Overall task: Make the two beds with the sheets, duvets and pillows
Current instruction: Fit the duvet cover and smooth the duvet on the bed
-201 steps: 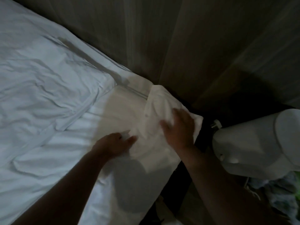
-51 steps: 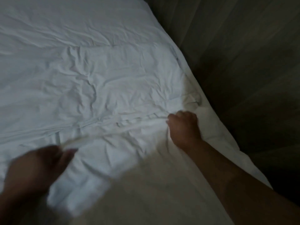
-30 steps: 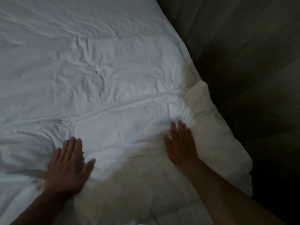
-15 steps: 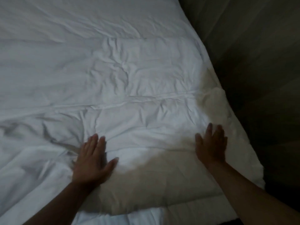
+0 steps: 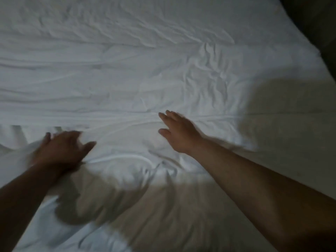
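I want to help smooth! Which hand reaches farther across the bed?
The right hand: its fingertips lie farther up the white duvet than the blurred left hand.

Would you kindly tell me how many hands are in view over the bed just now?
2. The left hand, blurred, rests on the rumpled white bedding at lower left; the right hand, fingers straight, is near the middle. None seems hidden.
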Action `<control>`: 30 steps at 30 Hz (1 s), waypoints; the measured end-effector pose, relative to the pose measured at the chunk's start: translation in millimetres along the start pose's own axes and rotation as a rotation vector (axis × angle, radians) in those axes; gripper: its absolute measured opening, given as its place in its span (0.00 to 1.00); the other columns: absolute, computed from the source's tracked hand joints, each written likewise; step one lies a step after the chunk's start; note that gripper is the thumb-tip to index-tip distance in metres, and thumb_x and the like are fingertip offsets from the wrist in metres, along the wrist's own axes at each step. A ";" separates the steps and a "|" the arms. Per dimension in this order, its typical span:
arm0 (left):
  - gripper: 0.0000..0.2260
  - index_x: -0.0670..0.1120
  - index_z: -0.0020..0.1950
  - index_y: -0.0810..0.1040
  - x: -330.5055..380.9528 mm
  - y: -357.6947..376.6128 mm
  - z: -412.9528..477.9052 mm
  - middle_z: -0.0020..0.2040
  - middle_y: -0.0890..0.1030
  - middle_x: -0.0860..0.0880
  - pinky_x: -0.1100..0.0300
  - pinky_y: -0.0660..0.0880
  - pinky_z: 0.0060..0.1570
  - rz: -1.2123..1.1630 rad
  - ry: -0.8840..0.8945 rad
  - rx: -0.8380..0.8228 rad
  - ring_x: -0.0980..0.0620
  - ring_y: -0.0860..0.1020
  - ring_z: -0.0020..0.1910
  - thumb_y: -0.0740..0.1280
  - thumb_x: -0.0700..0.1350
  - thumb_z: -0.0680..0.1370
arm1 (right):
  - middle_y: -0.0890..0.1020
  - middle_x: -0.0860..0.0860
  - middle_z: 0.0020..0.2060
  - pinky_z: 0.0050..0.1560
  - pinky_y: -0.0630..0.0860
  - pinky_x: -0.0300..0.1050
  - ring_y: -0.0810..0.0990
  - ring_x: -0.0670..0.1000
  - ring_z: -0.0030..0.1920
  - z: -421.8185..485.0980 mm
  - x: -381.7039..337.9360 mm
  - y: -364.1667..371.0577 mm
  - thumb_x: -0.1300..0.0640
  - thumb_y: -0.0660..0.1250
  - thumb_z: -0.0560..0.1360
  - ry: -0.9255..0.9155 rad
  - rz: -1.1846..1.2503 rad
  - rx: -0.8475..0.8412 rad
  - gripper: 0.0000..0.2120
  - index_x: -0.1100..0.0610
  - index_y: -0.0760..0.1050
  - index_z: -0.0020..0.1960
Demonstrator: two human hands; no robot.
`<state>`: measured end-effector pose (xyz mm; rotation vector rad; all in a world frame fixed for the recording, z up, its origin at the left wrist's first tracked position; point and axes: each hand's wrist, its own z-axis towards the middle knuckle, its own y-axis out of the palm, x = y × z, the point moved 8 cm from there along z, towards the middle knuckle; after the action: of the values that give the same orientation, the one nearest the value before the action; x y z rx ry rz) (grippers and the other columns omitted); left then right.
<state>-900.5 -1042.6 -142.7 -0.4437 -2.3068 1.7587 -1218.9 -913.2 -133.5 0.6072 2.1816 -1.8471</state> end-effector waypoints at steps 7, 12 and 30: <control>0.40 0.53 0.53 0.80 -97.5 -8.7 20.9 0.57 0.82 0.48 0.43 0.58 0.71 0.097 0.024 -0.002 0.45 0.78 0.61 0.42 0.78 0.68 | 0.79 0.53 0.63 0.64 0.68 0.48 0.75 0.58 0.65 12.4 -36.5 38.3 0.35 0.63 0.76 0.282 -0.240 -0.104 0.27 0.45 0.72 0.70; 0.43 0.50 0.41 0.81 -182.2 5.1 13.6 0.41 0.84 0.53 0.54 0.74 0.48 -0.279 0.014 -0.304 0.53 0.80 0.44 0.43 0.83 0.59 | 0.81 0.48 0.61 0.63 0.71 0.49 0.76 0.54 0.64 24.4 -42.7 34.8 0.32 0.62 0.74 0.450 -0.067 -0.206 0.21 0.44 0.79 0.57; 0.32 0.40 0.43 0.76 -243.7 -38.1 118.7 0.38 0.76 0.37 0.44 0.75 0.42 -0.126 -0.133 0.297 0.34 0.76 0.38 0.47 0.66 0.79 | 0.79 0.61 0.47 0.50 0.72 0.55 0.78 0.65 0.49 86.1 -98.5 63.9 0.47 0.64 0.79 0.352 -0.419 0.310 0.13 0.57 0.79 0.51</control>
<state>-717.8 -1246.2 -133.4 -0.1303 -2.0526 2.0758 -1111.1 -1006.1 -164.7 0.6047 2.4016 -2.4934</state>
